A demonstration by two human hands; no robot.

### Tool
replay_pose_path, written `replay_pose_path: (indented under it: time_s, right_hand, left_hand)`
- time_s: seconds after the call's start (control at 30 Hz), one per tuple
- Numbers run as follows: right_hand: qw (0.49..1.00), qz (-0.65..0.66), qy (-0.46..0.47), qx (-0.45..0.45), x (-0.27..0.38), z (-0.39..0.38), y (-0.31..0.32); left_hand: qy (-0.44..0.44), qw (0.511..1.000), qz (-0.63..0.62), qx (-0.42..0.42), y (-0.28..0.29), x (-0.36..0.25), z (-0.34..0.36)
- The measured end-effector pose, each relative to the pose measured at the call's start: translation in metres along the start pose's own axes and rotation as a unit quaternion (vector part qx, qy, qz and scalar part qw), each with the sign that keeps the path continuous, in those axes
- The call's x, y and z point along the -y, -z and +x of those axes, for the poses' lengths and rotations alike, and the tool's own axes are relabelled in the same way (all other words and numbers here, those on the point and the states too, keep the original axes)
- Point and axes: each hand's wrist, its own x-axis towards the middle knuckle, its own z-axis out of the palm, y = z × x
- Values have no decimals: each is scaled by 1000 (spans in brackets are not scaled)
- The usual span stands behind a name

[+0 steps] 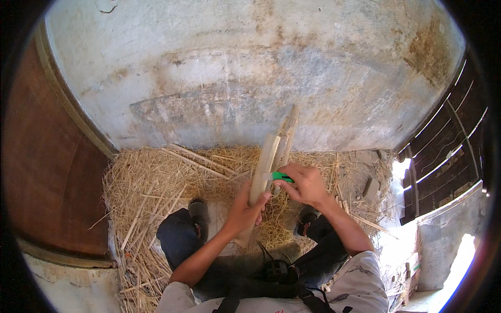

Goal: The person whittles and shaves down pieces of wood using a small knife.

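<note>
Head-worn fisheye view, looking down, facing a stained wall (250, 73), left hand (243, 211) and right hand (307, 183) close below

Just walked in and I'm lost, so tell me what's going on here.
The person's left hand grips a pale slat that points toward the wall. The right hand holds a green cutter, its blade at the slat; whether it bites in is unclear. Straw-like scraps lie around the feet.

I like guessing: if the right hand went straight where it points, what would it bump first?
Probably the long, pale wooden piece in the left hand; the green-handled tool in the right hand overlaps it, though depth is unclear.
</note>
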Motion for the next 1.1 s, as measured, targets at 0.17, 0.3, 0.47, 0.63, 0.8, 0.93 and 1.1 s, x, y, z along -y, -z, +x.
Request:
replay_pose_path:
  time_s: [0.17, 0.3, 0.47, 0.63, 0.8, 0.93, 1.1]
  right_hand:
    - [1000, -22, 20, 4, 10, 3, -2]
    - [999, -48, 14, -9, 6, 1, -5]
    - [998, -61, 11, -29, 9, 5, -2]
    - [997, -60, 13, -35, 5, 6, 1]
    - [995, -74, 11, -73, -8, 9, 5]
    - [994, -73, -25, -77, -12, 15, 13]
    - [993, -83, -18, -87, -23, 18, 17]
  left_hand:
    - [-62, 996, 40, -41, 1, 10, 3]
    - [-92, 991, 77, -62, 1, 8, 1]
    - [-119, 985, 101, -80, 2, 9, -1]
    - [-145, 978, 121, -93, 0, 8, -1]
    - [-130, 976, 140, -99, -3, 8, -3]
    - [-90, 981, 153, -78, -3, 8, -7]
    - [-121, 974, 176, -80, -2, 13, -4]
